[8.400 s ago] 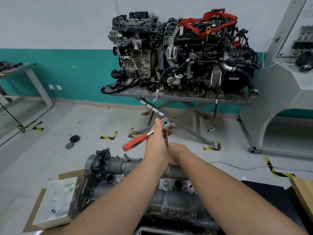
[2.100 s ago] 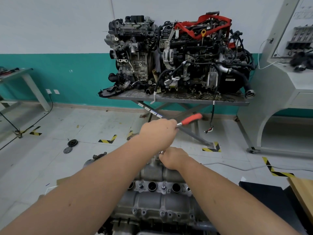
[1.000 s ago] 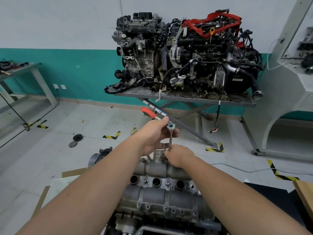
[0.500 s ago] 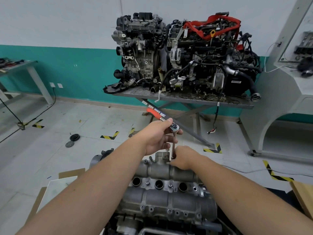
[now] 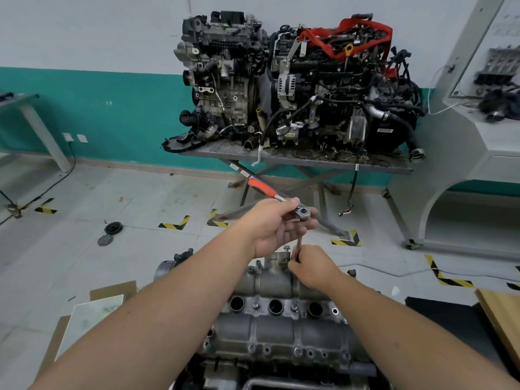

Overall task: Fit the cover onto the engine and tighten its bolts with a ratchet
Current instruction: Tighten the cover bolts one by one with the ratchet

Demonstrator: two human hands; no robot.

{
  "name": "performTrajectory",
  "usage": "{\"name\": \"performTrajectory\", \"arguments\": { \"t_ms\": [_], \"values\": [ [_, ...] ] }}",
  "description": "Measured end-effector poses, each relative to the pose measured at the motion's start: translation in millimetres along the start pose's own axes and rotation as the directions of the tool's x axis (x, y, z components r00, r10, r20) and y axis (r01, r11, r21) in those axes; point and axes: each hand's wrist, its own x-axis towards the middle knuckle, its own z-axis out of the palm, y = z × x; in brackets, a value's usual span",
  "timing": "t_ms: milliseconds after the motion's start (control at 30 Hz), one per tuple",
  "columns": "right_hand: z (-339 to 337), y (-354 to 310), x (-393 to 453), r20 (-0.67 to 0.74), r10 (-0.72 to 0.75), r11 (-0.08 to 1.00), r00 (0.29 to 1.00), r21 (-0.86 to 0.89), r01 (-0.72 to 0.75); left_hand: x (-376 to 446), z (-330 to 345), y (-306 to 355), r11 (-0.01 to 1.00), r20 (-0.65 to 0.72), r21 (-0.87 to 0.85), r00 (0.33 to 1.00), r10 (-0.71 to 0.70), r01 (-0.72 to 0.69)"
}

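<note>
Grey cast metal forms the cover (image 5: pixel 277 313), which sits on top of the engine (image 5: pixel 281 361) at 6 o'clock in the view, directly below both forearms. Three round wells run across the cover's middle, with small bolts (image 5: pixel 298 351) seated along its near flange.

Left hand (image 5: pixel 274 226): fingers curled around the ratchet (image 5: pixel 281 199) just behind its head, thumb laid along the shank. The ratchet head is at 12 o'clock of the cover's far end; its red handle points away toward 10 o'clock. A thin extension bar (image 5: pixel 298 244) drops from the head down toward the cover.

Right hand (image 5: pixel 312 267): closed, fingertips pinching the lower end of the bar at the cover's far edge. The socket and the bolt under it are hidden by this hand. One raised bolt (image 5: pixel 286 248) stands just beside the bar at 9 o'clock of it.

Surroundings:
- Desk (image 5: pixel 380 166) at 12 o'clock against a teal and white wall, carrying two complete engines; the right one has a red strap (image 5: pixel 363 26) across its top.
- White console (image 5: pixel 484 130) at 2 o'clock.
- White tray (image 5: pixel 90 319) on cardboard at 8 o'clock, on the floor.
- Two dark discs (image 5: pixel 109 233) on the floor at 9 o'clock.
- Second desk (image 5: pixel 19 98) at 10 o'clock.
</note>
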Motion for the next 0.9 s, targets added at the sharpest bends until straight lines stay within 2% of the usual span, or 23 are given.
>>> {"name": "performTrajectory", "arguments": {
  "t_ms": [467,733,900],
  "values": [
    [6.0,-7.0,-11.5,-0.112,0.041,0.998,0.993,0.059,-0.035,-2.1,-0.4,1.7,1.0,0.023,0.01,1.0,-0.02,0.02],
    [6.1,-8.6,-13.2,-0.119,0.04,0.998,0.992,0.048,-0.034,6.1,-2.6,7.6,0.997,0.052,0.069,0.998,-0.034,0.03],
    [2.9,-10.2,-12.7,-0.105,0.034,0.999,0.994,0.046,-0.029,6.4,-1.3,9.3,0.999,0.048,0.04,0.998,-0.033,0.031]
  ]
}}
